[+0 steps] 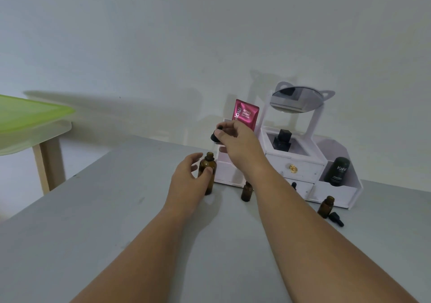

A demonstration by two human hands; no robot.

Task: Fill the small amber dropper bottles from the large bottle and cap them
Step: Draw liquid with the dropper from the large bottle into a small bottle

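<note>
The left hand (pixel 190 176) grips the large amber bottle (pixel 207 174), which stands upright and uncapped on the grey tabletop (pixel 116 209). Above and just right of it, the right hand (pixel 235 141) pinches a black cap (pixel 215 136) in its fingertips. Right of the right forearm, one small amber bottle (pixel 247 192) stands below the wrist; another (pixel 325 207) stands farther right, beside a black dropper cap (pixel 336 218).

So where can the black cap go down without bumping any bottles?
The grey table is bare left of the large amber bottle held by the left hand, and in front between the forearms. It is crowded by the white organizer, where two small bottles and a loose dropper cap stand.
</note>
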